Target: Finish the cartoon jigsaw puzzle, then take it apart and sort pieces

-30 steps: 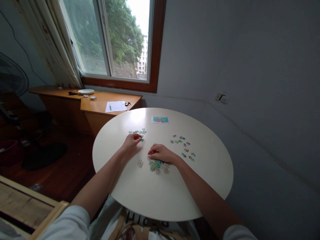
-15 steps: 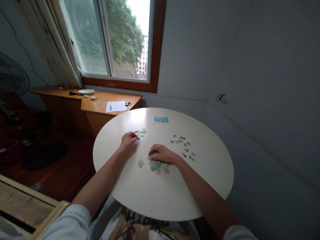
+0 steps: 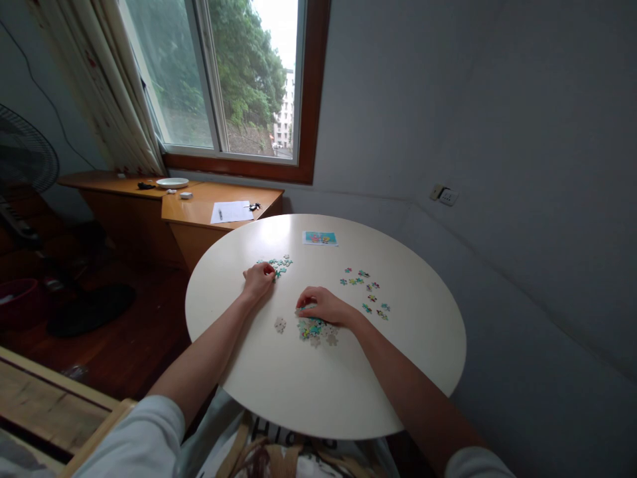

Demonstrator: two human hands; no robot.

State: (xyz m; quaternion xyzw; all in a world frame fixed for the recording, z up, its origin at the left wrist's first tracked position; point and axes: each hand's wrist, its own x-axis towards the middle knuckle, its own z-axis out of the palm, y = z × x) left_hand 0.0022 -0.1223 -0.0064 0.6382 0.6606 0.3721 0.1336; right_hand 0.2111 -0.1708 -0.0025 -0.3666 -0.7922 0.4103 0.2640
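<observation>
Beside a cluster of small teal puzzle pieces (image 3: 281, 263) on the left of the round table, my left hand (image 3: 257, 280) has its fingertips closed on a teal puzzle piece (image 3: 277, 273) at the cluster's near edge. My right hand (image 3: 324, 306) rests at the top of a mixed pile of puzzle pieces (image 3: 316, 331), some with grey backs up. Its thumb and index finger pinch a puzzle piece, mostly hidden by the fingers. To the left of the pile lie grey, face-down pieces (image 3: 280, 324).
The white round table (image 3: 318, 398) carries a small picture card (image 3: 320, 238) at its far side. More coloured pieces (image 3: 371, 298) are scattered to the right. Behind stands a wooden desk (image 3: 219, 196) with a paper sheet (image 3: 231, 212) and a white plate (image 3: 172, 182). A fan (image 3: 24, 153) is at left.
My left hand has shifted slightly right and up along the teal cluster, its fingers still together. My right hand has stayed nearly in place over the pile.
</observation>
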